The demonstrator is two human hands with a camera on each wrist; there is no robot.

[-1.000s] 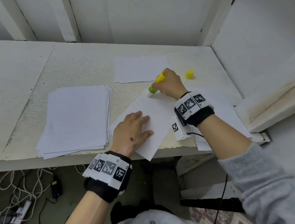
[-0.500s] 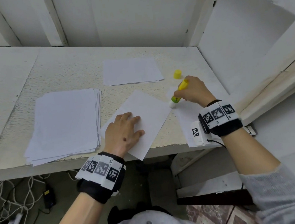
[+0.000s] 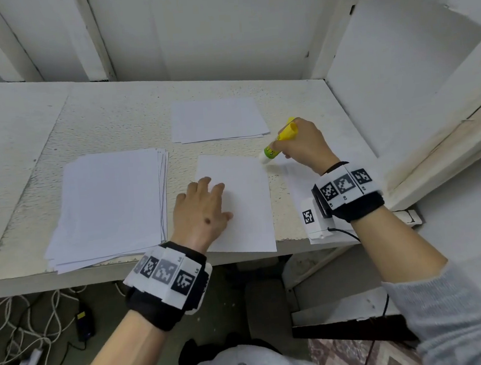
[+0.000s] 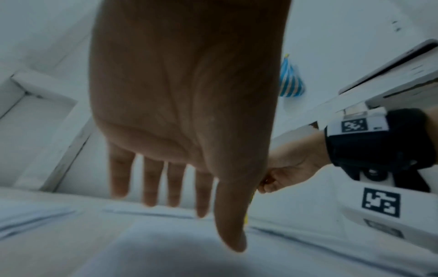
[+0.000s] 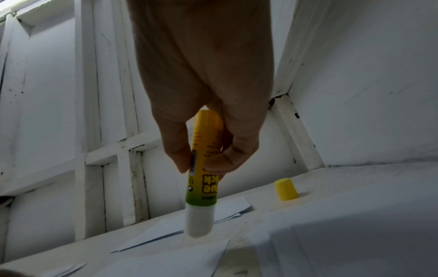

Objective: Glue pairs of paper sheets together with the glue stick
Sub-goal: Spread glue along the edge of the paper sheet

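A single white sheet [image 3: 244,211] lies square to the table's front edge. My left hand [image 3: 217,201] rests flat on its left half with straight fingers [image 4: 151,187]. My right hand [image 3: 288,146] grips a yellow-green glue stick [image 3: 280,139] tilted down to the left. The stick's white tip [image 5: 199,223] hovers just beyond the sheet's far right corner, a little above the table. The yellow cap [image 5: 285,189] stands on the table behind the stick. The right wrist view shows thumb and fingers [image 5: 177,153] pinching the glue stick [image 5: 203,168] mid-barrel.
A thick stack of white paper [image 3: 113,205] lies to the left. A thin pile of sheets [image 3: 216,120] sits at the back. Another sheet [image 3: 297,180] lies under my right wrist. White walls [image 3: 396,52] close in the table at the back and right.
The sheet under my left hand has turned from diagonal to square with the table edge. My right hand with the glue stick swung right, then came back to the sheet's far right corner.
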